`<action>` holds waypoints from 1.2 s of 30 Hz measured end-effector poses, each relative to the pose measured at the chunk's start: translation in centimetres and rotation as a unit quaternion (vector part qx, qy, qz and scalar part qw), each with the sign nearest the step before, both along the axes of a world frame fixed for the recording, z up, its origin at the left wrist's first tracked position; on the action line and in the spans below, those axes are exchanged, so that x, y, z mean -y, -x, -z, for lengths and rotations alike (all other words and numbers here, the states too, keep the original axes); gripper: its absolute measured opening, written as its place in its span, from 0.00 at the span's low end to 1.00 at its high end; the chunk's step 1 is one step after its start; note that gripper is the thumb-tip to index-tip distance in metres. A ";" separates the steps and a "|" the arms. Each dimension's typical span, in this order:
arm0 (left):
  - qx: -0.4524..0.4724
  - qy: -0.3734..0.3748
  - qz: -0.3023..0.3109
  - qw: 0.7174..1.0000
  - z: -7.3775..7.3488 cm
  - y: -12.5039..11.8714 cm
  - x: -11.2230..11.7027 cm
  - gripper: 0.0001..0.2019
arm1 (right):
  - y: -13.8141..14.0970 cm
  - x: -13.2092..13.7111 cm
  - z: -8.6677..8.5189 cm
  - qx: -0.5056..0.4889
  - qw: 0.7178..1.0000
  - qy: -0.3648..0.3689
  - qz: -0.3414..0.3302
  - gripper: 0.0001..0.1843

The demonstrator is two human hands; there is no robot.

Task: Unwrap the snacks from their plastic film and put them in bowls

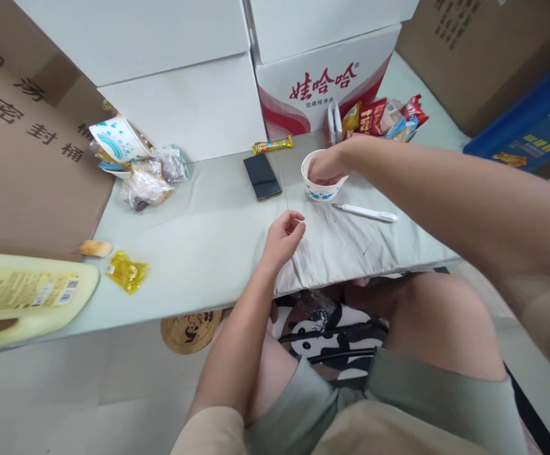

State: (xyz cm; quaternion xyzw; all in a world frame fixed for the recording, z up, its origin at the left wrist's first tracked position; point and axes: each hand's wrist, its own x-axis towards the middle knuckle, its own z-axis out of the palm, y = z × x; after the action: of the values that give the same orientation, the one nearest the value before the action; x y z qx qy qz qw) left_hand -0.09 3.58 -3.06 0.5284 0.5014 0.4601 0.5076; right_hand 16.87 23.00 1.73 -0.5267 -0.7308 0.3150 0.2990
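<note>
My right hand [328, 165] reaches down into a white paper bowl [321, 191] with blue print. The bowl's rim and wall hide its fingertips, so what they touch cannot be seen. My left hand [286, 236] hovers at the front of the table, fingers loosely bent and apart from the thumb, with nothing visible in it. Just right of it and below the bowl lies a white pen-shaped cutter or pen [365, 212]. A dark phone [262, 177] rests left of the bowl, and a yellow snack bar [273, 145] lies behind the phone.
Several wrapped snacks [374, 119] stand at the back right by a white carton [298, 117]. At left are a tipped paper cup [118, 139], clear wrappers [148, 182], a yellow wrapper [127, 272], a bread piece [95, 248] and a large yellow bottle [33, 294].
</note>
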 end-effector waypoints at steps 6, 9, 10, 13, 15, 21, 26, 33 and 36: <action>-0.003 0.012 -0.011 1.000 -0.4 0.2 0.3 0.06 | -3.0 11.7 -3.4 -0.022 0.996 -0.068 0.050 0.16; -0.015 0.008 -0.020 1.000 -0.5 0.3 0.2 0.08 | -3.5 18.3 -0.4 -0.063 0.993 -0.070 0.078 0.22; -0.020 0.008 -0.026 0.999 -0.5 0.4 0.2 0.10 | -3.4 19.8 1.0 -0.060 0.994 -0.050 0.078 0.23; -0.045 -0.004 -0.059 0.997 -0.5 1.2 0.3 0.12 | -2.3 21.6 4.0 -0.014 1.000 0.008 0.024 0.25; -0.070 -0.026 -0.097 0.993 -0.6 2.4 0.3 0.14 | -1.5 21.3 4.8 0.014 1.000 0.016 -0.015 0.25; -0.123 -0.047 -0.280 0.951 -1.4 8.5 -1.8 0.17 | 0.4 19.4 3.9 0.042 0.996 0.024 -0.073 0.23; -0.320 -0.023 -0.303 0.897 -3.6 16.2 -6.3 0.15 | 2.0 19.4 3.5 0.047 0.992 0.052 -0.103 0.23; -0.536 0.000 -0.308 0.786 -7.4 26.2 -9.0 0.28 | 2.2 19.3 3.7 0.058 0.990 0.068 -0.110 0.22; -0.559 0.064 -0.293 0.773 -7.8 27.9 -9.5 0.31 | 2.4 19.1 3.8 0.066 0.989 0.072 -0.113 0.22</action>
State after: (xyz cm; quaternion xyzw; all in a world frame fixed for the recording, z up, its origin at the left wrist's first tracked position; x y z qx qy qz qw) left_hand -27.96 13.07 4.76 0.4862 0.8556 0.1773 0.0113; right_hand 14.49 3.93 -2.04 -0.4802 -0.7793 0.3632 0.1736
